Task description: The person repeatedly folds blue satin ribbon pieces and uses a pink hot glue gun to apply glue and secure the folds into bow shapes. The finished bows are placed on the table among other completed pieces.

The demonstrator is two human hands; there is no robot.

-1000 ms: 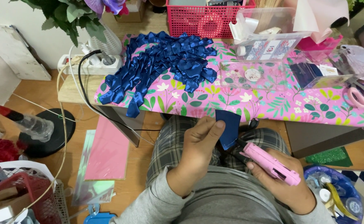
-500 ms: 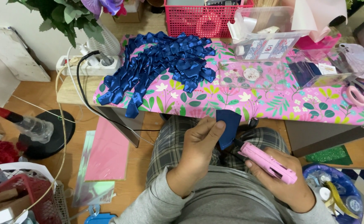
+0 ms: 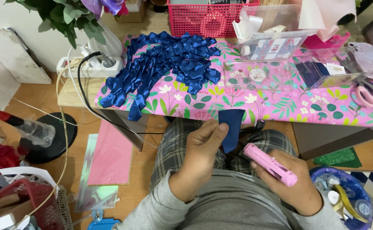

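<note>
**Folded ribbon piece, pinched and ready**

Dark blue folded satin ribbon piece (image 3: pixel 231 127) over lap, below floral pink table edge (image 3: pixel 280 111). Pinched shut by left hand (image 3: pixel 201 155); best kept flat, fold aligned. Right hand (image 3: pixel 289 187) wrapped around pink handheld tool (image 3: pixel 270 164); tip best brought squarely to fold. Finished blue bows (image 3: pixel 165 64) heaped on table.

blue fabric piece (image 3: pixel 231 127) — left edge hidden under left hand (image 3: pixel 203 147) thumb | pink tool (image 3: pixel 270 164) — rear end buried in right hand (image 3: pixel 286 187) | red basket (image 3: pixel 212 17) cut off by top edge | scissors (image 3: pixel 371 96) cut off at right edge
</note>
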